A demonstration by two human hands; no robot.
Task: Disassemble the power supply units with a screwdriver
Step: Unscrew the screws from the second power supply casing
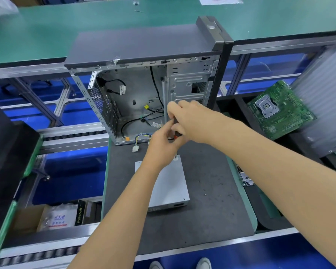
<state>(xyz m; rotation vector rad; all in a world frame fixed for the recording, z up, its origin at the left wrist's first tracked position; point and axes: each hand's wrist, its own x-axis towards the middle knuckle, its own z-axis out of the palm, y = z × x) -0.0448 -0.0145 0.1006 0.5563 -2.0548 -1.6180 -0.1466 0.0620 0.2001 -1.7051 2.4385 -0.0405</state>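
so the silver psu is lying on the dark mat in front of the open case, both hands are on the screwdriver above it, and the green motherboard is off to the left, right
Not quite: the green motherboard is off to the right, not the left, as the head view shows. The rest holds: the silver PSU lies on the dark mat in front of the open case, and the left hand and right hand are both on the screwdriver above it.
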